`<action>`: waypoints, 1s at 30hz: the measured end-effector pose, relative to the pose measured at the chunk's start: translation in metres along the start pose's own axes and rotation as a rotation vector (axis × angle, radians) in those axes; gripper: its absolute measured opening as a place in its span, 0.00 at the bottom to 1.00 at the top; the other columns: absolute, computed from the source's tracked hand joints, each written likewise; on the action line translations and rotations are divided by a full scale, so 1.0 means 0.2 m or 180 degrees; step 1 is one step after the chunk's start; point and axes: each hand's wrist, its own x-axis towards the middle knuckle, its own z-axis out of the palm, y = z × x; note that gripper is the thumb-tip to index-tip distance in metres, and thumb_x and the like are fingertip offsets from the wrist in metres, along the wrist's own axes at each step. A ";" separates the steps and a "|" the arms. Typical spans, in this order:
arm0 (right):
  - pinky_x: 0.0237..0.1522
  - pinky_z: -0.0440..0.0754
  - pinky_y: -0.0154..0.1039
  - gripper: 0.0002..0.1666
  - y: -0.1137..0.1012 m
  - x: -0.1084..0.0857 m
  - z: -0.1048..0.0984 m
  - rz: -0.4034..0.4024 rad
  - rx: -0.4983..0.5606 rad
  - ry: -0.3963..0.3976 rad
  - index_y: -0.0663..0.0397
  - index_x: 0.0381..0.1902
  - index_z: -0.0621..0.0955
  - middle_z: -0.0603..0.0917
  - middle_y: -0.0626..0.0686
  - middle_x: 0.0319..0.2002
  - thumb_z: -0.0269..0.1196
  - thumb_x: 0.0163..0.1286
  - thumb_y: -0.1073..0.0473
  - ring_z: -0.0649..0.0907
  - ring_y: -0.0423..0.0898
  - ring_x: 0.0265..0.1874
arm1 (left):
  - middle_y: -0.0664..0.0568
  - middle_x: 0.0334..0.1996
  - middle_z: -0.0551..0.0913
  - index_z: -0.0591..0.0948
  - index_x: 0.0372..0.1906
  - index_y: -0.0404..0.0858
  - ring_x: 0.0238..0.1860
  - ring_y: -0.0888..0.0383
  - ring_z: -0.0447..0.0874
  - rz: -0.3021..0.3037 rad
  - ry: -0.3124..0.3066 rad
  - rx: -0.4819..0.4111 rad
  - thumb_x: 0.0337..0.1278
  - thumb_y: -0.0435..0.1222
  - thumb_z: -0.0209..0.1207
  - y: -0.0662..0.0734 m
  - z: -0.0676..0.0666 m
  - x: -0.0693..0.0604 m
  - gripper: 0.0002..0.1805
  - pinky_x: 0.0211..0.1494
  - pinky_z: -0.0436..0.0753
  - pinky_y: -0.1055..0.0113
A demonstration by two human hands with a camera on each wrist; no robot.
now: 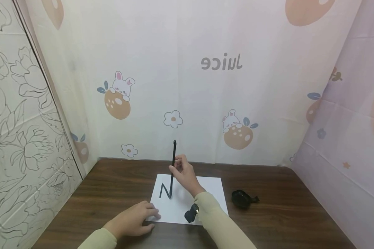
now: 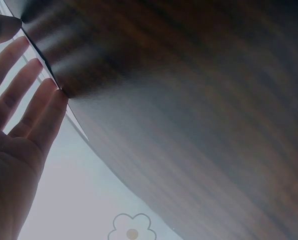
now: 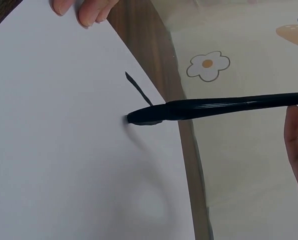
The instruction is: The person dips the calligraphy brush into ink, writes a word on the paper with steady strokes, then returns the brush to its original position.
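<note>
A white sheet of paper (image 1: 187, 207) lies on the table, with black strokes like an N at its upper left. My right hand (image 1: 185, 174) pinches a long black brush (image 1: 174, 155) high on its handle, holding it nearly upright. In the right wrist view the tip of the brush (image 3: 189, 109) meets the paper (image 3: 64, 125) beside a dark stroke. My left hand (image 1: 135, 218) rests at the paper's lower left edge, fingers spread and fairly straight; in the left wrist view the left hand (image 2: 19, 115) shows its palm side.
To the right of the paper, a small black dish with a short handle (image 1: 241, 199) sits on the brown wooden table (image 1: 283, 214). Printed curtains (image 1: 174, 86) hang behind and on both sides. A dark round object (image 1: 191, 213) is at my right wrist.
</note>
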 end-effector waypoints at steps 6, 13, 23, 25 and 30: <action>0.39 0.81 0.37 0.17 -0.01 0.00 0.00 -0.0039 0.0026 0.0008 0.46 0.55 0.69 0.78 0.46 0.36 0.62 0.74 0.58 0.82 0.41 0.35 | 0.60 0.43 0.83 0.86 0.46 0.46 0.45 0.63 0.78 -0.0001 0.0019 0.0001 0.54 0.39 0.67 0.00 0.00 0.00 0.13 0.47 0.80 0.67; 0.41 0.81 0.38 0.17 -0.02 0.01 -0.01 -0.0057 0.0094 0.0056 0.48 0.55 0.70 0.78 0.48 0.36 0.63 0.73 0.59 0.81 0.42 0.35 | 0.59 0.43 0.83 0.86 0.46 0.45 0.45 0.63 0.78 0.0007 0.0024 0.0014 0.54 0.39 0.67 0.00 0.00 0.00 0.13 0.47 0.80 0.67; 0.42 0.81 0.38 0.17 -0.02 0.01 0.00 -0.0032 0.0046 0.0086 0.47 0.54 0.69 0.78 0.47 0.35 0.63 0.73 0.59 0.81 0.42 0.35 | 0.60 0.43 0.83 0.87 0.46 0.46 0.44 0.63 0.78 -0.0021 -0.0001 -0.0018 0.55 0.39 0.67 0.01 -0.01 0.00 0.13 0.47 0.80 0.67; 0.44 0.82 0.38 0.17 -0.01 0.01 0.00 -0.0027 0.0053 0.0089 0.46 0.54 0.69 0.78 0.46 0.36 0.63 0.73 0.58 0.81 0.42 0.36 | 0.60 0.43 0.83 0.87 0.46 0.46 0.44 0.63 0.78 -0.0029 -0.0009 -0.0016 0.55 0.39 0.67 0.00 -0.01 0.00 0.13 0.47 0.80 0.67; 0.46 0.82 0.40 0.17 0.00 0.02 0.00 -0.0044 0.0090 0.0116 0.46 0.53 0.69 0.78 0.46 0.35 0.63 0.73 0.59 0.82 0.42 0.37 | 0.60 0.43 0.83 0.86 0.46 0.46 0.45 0.63 0.78 -0.0005 0.0011 0.0026 0.55 0.39 0.67 0.00 0.00 0.00 0.13 0.48 0.80 0.67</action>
